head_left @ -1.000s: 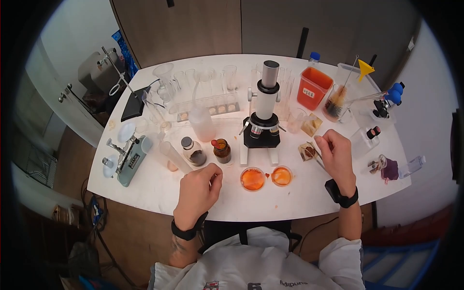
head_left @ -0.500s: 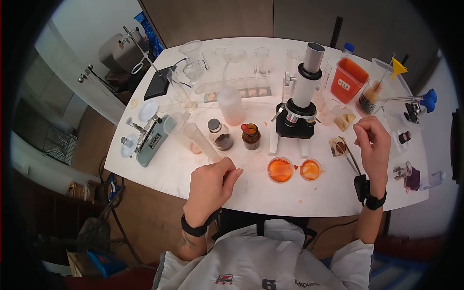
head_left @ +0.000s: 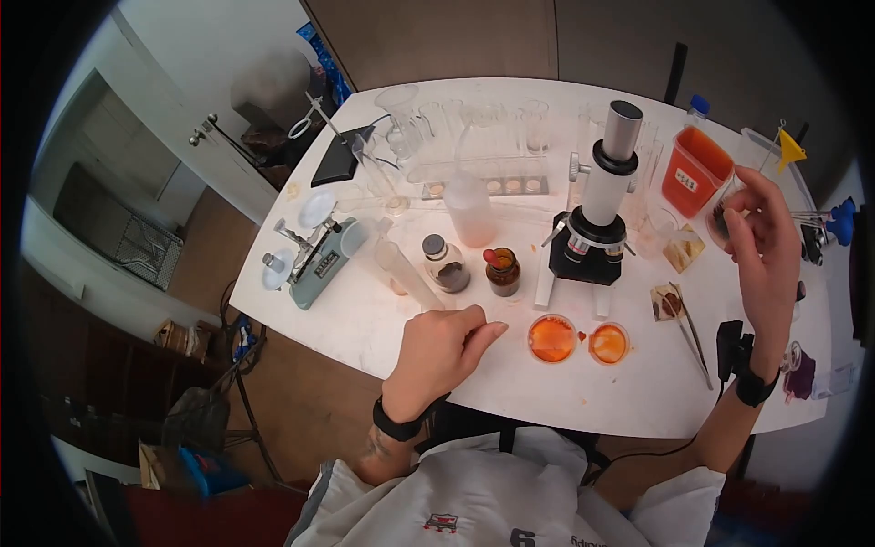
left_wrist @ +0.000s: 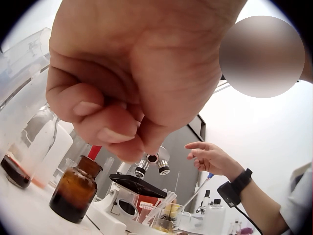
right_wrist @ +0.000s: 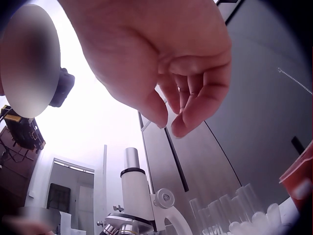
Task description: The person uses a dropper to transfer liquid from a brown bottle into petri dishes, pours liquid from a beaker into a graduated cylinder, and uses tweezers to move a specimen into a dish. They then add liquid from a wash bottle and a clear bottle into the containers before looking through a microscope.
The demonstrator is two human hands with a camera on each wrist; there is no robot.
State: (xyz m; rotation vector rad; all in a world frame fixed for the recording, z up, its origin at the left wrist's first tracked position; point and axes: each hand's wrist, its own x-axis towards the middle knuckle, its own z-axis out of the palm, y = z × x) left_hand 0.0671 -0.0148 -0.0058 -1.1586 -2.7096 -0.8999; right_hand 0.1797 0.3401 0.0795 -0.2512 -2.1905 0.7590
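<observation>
My left hand (head_left: 437, 351) hovers over the table's front edge, its fingers loosely curled and nothing in them. A clear cylinder (head_left: 406, 275) lies just beyond its knuckles, near an amber bottle (head_left: 503, 277) with a red dropper top and a stoppered glass bottle (head_left: 448, 273) of dark matter. My right hand (head_left: 770, 246) is raised at the far right, fingers bent, with a gap between thumb and index finger and nothing held. It overlaps a beaker (head_left: 716, 221) in the head view, beside the orange-red tub (head_left: 694, 169). Two dishes (head_left: 552, 339) of orange liquid stand between the hands.
A microscope (head_left: 597, 196) stands mid-table. Tweezers (head_left: 702, 351) and a paper square (head_left: 669, 303) with brown matter lie front right. A balance (head_left: 319, 264) is at the left; a squeeze bottle (head_left: 469, 210) and thin glassware stand behind. A yellow funnel (head_left: 789, 150) is back right.
My right hand has moved away from beside the tweezers, farther back and right toward the beaker, its fingers loosening. My left hand stays near the front edge. The head view has swung left.
</observation>
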